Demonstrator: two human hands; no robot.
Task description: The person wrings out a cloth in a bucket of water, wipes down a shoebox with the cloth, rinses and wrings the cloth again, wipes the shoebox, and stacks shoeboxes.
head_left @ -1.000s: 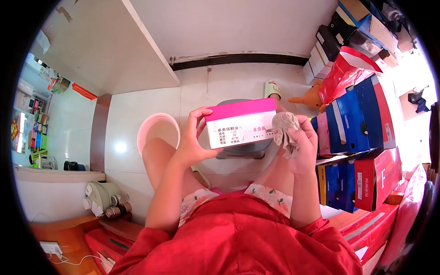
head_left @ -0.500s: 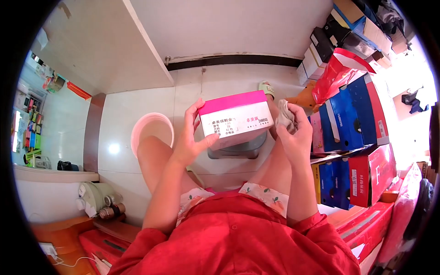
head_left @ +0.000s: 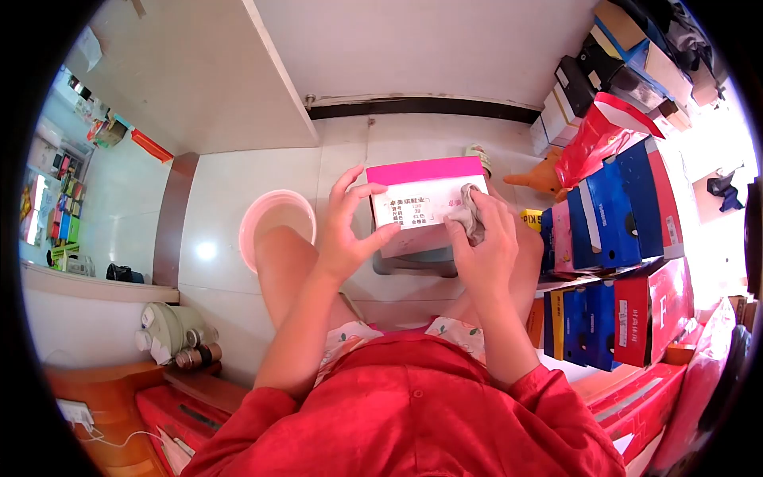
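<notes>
A white shoe box with a bright pink lid and printed labels stands in front of me above a grey stool. My left hand grips its left end, thumb on the front label and a finger at the upper corner. Bunched in my right hand is a crumpled grey cloth, pressed against the right part of the front face. It covers some of the red lettering there. The underside of the box is hidden.
Left of my knee stands a pink bucket. Several blue and red shoe boxes are stacked at my right, with a red bag beyond them. A tan panel stands at the upper left.
The cloth has moved left from beside the box onto its front face. My left hand has shifted its fingers onto the box's front corner. The view has shifted slightly.
</notes>
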